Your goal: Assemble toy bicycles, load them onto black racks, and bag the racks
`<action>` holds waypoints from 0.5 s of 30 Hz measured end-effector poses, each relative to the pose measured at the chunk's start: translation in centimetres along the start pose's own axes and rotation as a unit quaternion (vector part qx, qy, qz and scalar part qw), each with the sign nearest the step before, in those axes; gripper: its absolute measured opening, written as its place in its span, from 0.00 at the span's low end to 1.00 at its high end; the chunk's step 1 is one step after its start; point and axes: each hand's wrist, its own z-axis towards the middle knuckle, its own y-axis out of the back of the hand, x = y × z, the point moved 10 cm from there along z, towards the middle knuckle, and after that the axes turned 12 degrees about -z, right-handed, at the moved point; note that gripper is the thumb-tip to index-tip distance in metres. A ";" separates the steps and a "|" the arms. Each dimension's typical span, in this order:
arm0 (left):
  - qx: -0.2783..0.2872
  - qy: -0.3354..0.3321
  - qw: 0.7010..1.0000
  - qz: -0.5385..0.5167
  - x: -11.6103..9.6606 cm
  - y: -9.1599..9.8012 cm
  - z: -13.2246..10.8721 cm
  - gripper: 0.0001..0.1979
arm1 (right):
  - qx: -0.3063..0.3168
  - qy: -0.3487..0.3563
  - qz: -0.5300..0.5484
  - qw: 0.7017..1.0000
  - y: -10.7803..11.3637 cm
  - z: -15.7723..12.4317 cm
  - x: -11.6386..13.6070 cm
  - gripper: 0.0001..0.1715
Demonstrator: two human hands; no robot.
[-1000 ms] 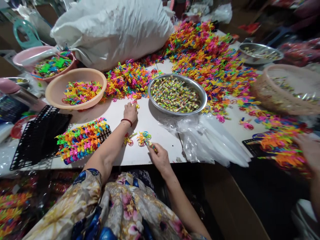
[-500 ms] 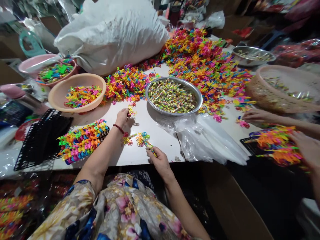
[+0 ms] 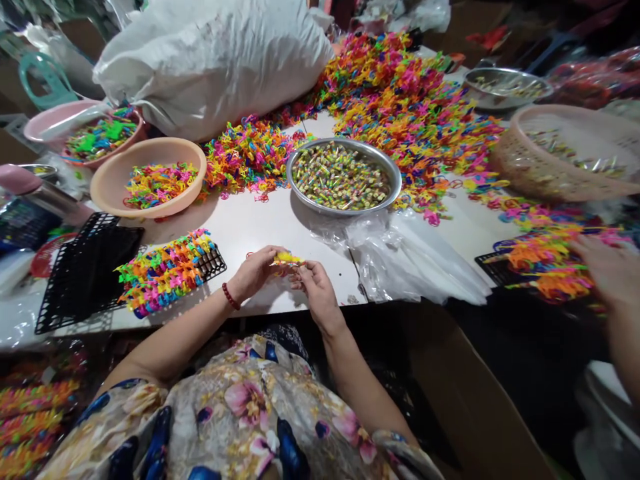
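Note:
My left hand [image 3: 256,270], with a red bead bracelet at the wrist, pinches a small yellow plastic piece [image 3: 289,258] over the white table near its front edge. My right hand [image 3: 316,287] meets it from the other side, its fingers closed round the near end of the same piece. Some small colourful bits lie partly hidden beneath the hands. To the left, a black rack [image 3: 213,262] carries rows of bright plastic pieces. Beyond my hands stands a metal bowl [image 3: 395,193] of small striped tubes.
An orange basin [image 3: 103,190] of colourful pieces stands at left, before a big white sack [image 3: 215,67]. A large colourful pile [image 3: 390,113] spreads behind the bowl. Clear plastic bags [image 3: 420,260] lie at right. Another person's hand [image 3: 607,267] rests by a filled rack.
My left hand has come back toward my right hand, and both now meet at the yellow piece. The view has shifted slightly. One hand of the other person is no longer visible.

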 end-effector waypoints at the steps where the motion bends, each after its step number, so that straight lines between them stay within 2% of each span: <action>1: -0.004 -0.009 1.000 0.010 0.2 0.0 -0.7 0.17 | 0.004 0.003 -0.001 1.000 -0.4 0.0 -0.1 0.21; 5: -0.085 -0.062 0.994 0.037 0.4 1.7 -2.5 0.15 | 0.029 0.036 -0.048 0.998 -2.3 -0.6 0.0 0.20; 7: -0.130 -0.079 0.988 0.001 0.4 2.9 -3.1 0.19 | 0.037 0.056 -0.079 0.995 -3.1 -0.9 0.2 0.19; 9: -0.167 -0.063 0.983 -0.050 0.9 3.9 -3.4 0.21 | 0.035 0.081 -0.111 0.990 -3.5 -1.2 0.7 0.19; 12: -0.187 -0.012 0.978 -0.096 1.8 4.6 -3.9 0.19 | 0.030 0.127 -0.163 0.978 -3.9 -1.5 1.6 0.17; 15: -0.204 -0.037 0.971 -0.115 1.2 5.2 -4.6 0.19 | 0.028 0.154 -0.201 0.967 -4.3 -1.8 2.3 0.16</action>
